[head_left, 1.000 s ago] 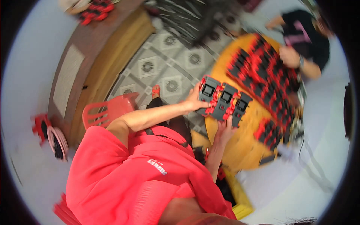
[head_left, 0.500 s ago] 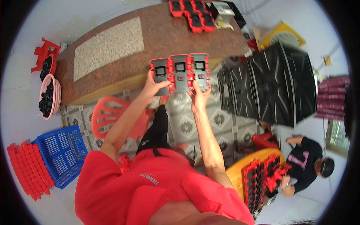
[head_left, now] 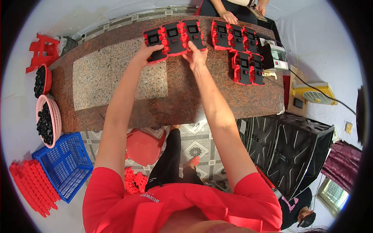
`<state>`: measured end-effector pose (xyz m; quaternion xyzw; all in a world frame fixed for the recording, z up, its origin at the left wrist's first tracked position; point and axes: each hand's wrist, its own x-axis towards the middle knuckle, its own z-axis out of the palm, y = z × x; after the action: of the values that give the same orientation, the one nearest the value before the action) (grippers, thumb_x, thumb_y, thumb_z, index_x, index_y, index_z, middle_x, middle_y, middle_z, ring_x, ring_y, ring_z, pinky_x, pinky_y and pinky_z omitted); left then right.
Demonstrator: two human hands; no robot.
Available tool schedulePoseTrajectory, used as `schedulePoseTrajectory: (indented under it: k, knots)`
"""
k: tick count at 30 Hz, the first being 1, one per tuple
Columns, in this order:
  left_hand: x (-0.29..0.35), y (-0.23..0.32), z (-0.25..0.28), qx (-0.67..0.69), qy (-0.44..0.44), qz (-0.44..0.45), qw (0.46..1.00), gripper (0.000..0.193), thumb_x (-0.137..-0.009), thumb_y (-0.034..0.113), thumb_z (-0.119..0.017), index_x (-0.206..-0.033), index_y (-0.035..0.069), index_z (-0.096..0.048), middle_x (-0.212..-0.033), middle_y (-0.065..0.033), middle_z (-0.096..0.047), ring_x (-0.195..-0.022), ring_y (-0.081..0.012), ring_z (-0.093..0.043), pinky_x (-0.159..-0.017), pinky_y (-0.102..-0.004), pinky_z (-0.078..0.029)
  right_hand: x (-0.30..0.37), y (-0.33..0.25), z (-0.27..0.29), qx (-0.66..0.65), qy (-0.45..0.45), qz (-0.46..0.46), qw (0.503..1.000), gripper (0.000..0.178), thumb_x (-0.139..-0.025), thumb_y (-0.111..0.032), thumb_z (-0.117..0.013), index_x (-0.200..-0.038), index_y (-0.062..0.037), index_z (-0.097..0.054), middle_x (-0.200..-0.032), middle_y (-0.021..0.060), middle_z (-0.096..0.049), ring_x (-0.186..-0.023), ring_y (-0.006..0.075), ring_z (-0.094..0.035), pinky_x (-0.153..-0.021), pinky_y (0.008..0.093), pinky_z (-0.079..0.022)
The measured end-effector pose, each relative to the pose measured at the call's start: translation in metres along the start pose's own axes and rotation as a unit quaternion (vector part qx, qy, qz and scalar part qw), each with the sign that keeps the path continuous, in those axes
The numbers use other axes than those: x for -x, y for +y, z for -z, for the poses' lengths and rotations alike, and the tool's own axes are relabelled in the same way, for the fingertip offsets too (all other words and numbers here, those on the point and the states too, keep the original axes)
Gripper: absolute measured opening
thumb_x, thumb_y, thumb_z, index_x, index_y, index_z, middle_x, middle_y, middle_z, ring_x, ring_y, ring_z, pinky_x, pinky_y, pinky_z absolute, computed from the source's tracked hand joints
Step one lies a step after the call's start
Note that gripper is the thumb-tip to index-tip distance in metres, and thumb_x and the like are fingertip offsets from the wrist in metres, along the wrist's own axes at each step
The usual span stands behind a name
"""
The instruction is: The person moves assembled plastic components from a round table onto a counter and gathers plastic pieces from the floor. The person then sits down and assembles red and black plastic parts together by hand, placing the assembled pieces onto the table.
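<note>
Both my hands reach over the brown granite table (head_left: 182, 97) and hold a row of three red-and-black plastic units (head_left: 175, 37) at the table's far side. My left hand (head_left: 149, 52) grips the left unit at its near edge. My right hand (head_left: 196, 58) holds the right unit from below. The row rests on or just above the tabletop; I cannot tell which. More of the same red-and-black units (head_left: 241, 46) lie in rows on the table just to the right.
Another person's hands (head_left: 233, 15) work at the far table edge. A small white machine (head_left: 276, 56) stands at the right end. A red stool (head_left: 145, 145) is under me. Left: pink basket (head_left: 48, 120) of black parts, blue crate (head_left: 64, 165), red trays (head_left: 31, 186). Black crates (head_left: 295, 151) right.
I have turned from the yellow table, carrying the three units in both hands, and brought them over to the granite table beside the other rows.
</note>
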<state>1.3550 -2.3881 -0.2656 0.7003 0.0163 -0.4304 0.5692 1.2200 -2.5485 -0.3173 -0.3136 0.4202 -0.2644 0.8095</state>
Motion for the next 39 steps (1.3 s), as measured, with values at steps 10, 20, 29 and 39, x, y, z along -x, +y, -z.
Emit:
schedulePoseTrajectory:
  k: [10,20,29,39]
  knots:
    - [-0.079,0.018,-0.003,-0.043,-0.007,0.042,0.998,0.095,-0.065,0.031,-0.088,-0.141,0.019,-0.031,-0.129,-0.0084,-0.054,-0.108,-0.0269,-0.060,-0.083,-0.0592,-0.049,-0.047,-0.011,-0.015,-0.021,0.038,-0.027,0.999,0.058,-0.079,-0.014,-0.079,-0.120,-0.0213,-0.038,-0.090,0.0038,-0.067,-0.063,0.0185,-0.064,-0.047,0.0350,-0.054]
    - [-0.064,0.019,-0.038,-0.073,0.019,0.016,0.997,0.140,-0.057,0.052,-0.090,-0.150,0.013,0.007,-0.149,-0.0215,-0.030,-0.128,-0.0400,-0.044,-0.087,-0.0668,-0.043,-0.020,-0.021,0.029,-0.016,0.072,0.012,0.997,0.073,-0.073,-0.038,-0.084,-0.127,-0.0159,-0.041,-0.111,0.0042,-0.060,-0.084,0.0238,-0.059,-0.063,0.0397,-0.052]
    - [0.093,-0.068,-0.094,-0.238,0.105,-0.321,0.911,0.098,-0.075,0.023,-0.083,-0.145,-0.009,-0.023,-0.146,-0.0220,-0.036,-0.129,-0.0294,-0.042,-0.110,-0.0425,-0.036,0.272,0.019,0.218,-0.051,0.181,-0.026,0.982,0.051,-0.092,-0.024,-0.068,-0.132,-0.0014,-0.045,-0.090,0.0040,-0.061,-0.072,0.0098,-0.060,-0.060,0.0239,-0.050]
    - [0.474,-0.371,-0.279,-0.423,-0.476,-0.164,0.753,0.089,-0.083,0.024,-0.076,-0.151,0.004,-0.022,-0.150,-0.0207,-0.028,-0.130,-0.0341,-0.039,-0.106,-0.0420,-0.036,0.727,0.110,0.476,-0.146,0.545,0.131,0.815,0.036,-0.094,-0.020,-0.060,-0.123,-0.0004,-0.054,-0.089,0.0057,-0.064,-0.077,0.0119,-0.061,-0.067,0.0250,-0.048]
